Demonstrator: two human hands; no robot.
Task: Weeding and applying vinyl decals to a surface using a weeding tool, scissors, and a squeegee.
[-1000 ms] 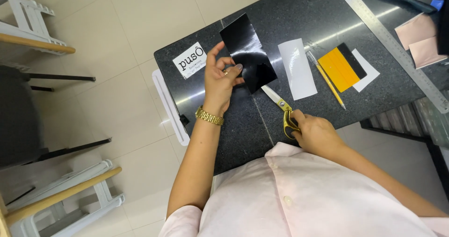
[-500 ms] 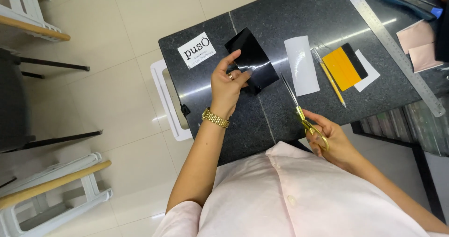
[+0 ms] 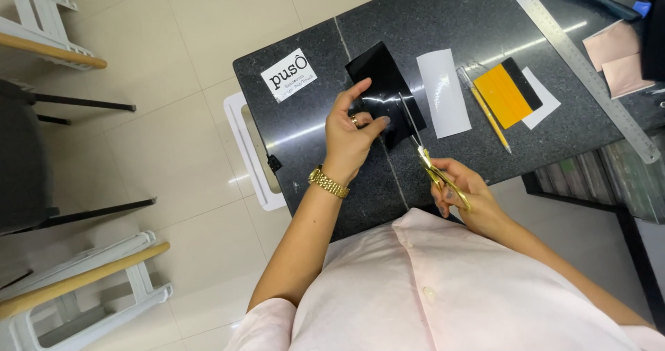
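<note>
My left hand [image 3: 351,135], with a gold watch on the wrist, pinches the near left edge of a glossy black sheet [image 3: 379,88] and holds it just above the dark stone table [image 3: 471,25]. My right hand [image 3: 465,193] grips gold-handled scissors [image 3: 431,165] at the table's near edge. The slim blades point up toward the sheet's near right side, and their tips reach the sheet.
To the right of the black sheet lie a white strip [image 3: 444,92], a yellow pencil [image 3: 487,113], a stack of orange, black and white cards [image 3: 511,92], a long steel ruler [image 3: 580,61] and pink paper pieces [image 3: 615,55]. A white printed card [image 3: 289,75] lies left. White stools stand on the tiled floor [image 3: 173,136].
My right hand has drawn the scissors back toward my body and then up to the sheet's edge. My left hand has kept hold of the black sheet, shifting it slightly.
</note>
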